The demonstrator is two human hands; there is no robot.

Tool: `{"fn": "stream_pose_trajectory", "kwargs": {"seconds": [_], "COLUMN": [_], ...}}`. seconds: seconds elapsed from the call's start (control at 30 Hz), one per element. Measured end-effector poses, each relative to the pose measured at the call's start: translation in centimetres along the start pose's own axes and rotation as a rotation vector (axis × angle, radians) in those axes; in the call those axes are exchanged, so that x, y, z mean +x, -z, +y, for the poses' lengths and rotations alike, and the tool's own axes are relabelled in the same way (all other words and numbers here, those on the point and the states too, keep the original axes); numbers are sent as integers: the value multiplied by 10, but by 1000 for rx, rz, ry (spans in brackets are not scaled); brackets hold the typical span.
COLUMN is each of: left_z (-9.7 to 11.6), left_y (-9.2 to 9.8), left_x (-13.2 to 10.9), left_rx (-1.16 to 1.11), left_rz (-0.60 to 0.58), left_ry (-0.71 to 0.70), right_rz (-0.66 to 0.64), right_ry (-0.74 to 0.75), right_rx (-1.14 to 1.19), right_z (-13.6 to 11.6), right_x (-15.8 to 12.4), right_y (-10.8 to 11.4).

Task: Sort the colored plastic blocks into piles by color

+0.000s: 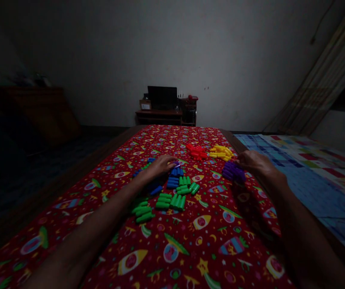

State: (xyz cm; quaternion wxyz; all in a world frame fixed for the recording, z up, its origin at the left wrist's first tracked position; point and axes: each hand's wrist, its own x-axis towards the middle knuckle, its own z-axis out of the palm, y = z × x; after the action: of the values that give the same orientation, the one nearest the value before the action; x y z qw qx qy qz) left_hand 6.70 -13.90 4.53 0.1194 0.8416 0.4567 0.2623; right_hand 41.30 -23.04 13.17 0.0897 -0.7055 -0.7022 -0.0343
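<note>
My left hand (163,165) is closed on a small purple piece (176,164), just above the blue pieces (173,182). Several green pieces (177,202) lie in rows and small groups nearer to me, some beside my left forearm. On the right, my right hand (249,161) has its fingers bent together at the edge of the purple pile (233,171); whatever it may hold is too small to make out. Beyond that pile are yellow pieces (221,153), with red pieces (196,152) to their left.
Everything lies on a red patterned cloth (202,224). A dark monitor (162,96) stands on a low desk (159,116) by the far wall. Chequered and blue mats (299,180) cover the floor at right; a wooden cabinet (44,114) is at left.
</note>
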Motion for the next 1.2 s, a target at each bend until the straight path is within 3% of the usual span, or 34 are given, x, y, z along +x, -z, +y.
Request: {"fn": "stream_pose_trajectory", "kwargs": {"seconds": [0.1,0.2,0.37,0.5,0.6,0.7,0.77,0.87,0.93,1.07,1.2], "left_z": [7,13,37,59,66,63,56,38,22,-13,-37], "left_y": [-8,-7,-6,-13,-19,-17,-10,5,14,20,15], "left_x": [11,13,6,4,5,5,5,4,5,11,22], "left_rx": [-1,-4,-304,-693,-766,-730,-606,-316,-153,31,79], "left_rz": [-51,-18,53,-111,-206,-210,-137,11,98,203,139], "left_ry": [102,153,137,57,68,60,43,44,74,132,135], "right_rz": [-49,15,174,181,98,52,72,146,122,-18,-153], "right_ry": [8,109,500,639,634,603,530,340,229,113,122], "right_rx": [-109,-108,110,115,63,14,-8,10,62,168,207], "right_z": [-18,-41,-87,-111,-115,-105,-89,-50,-20,29,49], "right_x": [-1,-4,-11,-18,-22,-21,-14,1,12,29,35], "right_y": [-3,-14,-46,-67,-70,-60,-47,-30,-25,-29,-42]}}
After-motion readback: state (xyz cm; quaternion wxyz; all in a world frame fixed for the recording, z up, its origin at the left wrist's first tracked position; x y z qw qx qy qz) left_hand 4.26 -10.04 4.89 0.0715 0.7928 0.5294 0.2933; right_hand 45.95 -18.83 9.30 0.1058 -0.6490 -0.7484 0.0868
